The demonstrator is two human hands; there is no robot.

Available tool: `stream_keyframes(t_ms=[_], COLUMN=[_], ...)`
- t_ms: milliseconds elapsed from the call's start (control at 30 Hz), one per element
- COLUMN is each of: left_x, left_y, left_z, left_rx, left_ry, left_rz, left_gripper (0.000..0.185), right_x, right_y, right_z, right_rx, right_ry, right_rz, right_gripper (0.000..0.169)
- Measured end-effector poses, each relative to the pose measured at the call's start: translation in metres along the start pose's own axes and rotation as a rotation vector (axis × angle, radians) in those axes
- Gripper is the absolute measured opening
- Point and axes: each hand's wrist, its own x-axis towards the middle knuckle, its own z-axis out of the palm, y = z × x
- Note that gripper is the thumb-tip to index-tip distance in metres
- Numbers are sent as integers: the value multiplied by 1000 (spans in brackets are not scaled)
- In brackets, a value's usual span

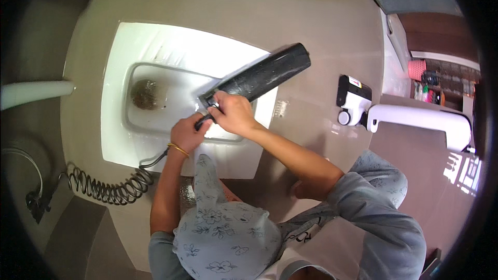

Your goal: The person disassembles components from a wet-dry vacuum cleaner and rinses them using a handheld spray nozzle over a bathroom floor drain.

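My right hand (pixel 235 113) grips the lower left end of a long, wet-looking black container (pixel 268 70), probably a tank. It is held tilted over a white ceramic squat toilet (pixel 113 124). Close beside that end, my left hand (pixel 188 132) is closed around a black hand sprayer (pixel 205 120), its head near the container's end. From the sprayer a dark coiled hose (pixel 113 187) runs to the lower left. Brown, murky water (pixel 146 94) shows in the drain at the left of the bowl. Whether water leaves the sprayer, I cannot tell.
On the right, a white and black cordless floor washer (pixel 420 116) lies along the floor, its head (pixel 352 93) towards the toilet. A pale pipe (pixel 37 92) and a wall valve (pixel 37 204) are at the left. Shelves with a pink basket (pixel 417 70) stand beyond the doorway.
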Motion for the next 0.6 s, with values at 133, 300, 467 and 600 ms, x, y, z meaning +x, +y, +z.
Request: stream_keyframes(t_ms=[133,300,467,600], left_x=[2,0,1,3], left_y=[-1,-1,5,11], left_z=[-5,-8,-11,-12], left_rx=[-11,89,141,237], left_ry=[15,-20,-42,-74], left_rz=[0,5,77,83], left_gripper=[31,32,34,37], right_x=[-1,-9,-10,-8], right_y=[4,15,15,12], right_z=[0,-7,-12,-13], right_rx=[-14,-42,-47,-34], right_ry=[85,-42,-96,-112], right_rz=[-79,-75,-83,-56], right_gripper=[24,25,25,26])
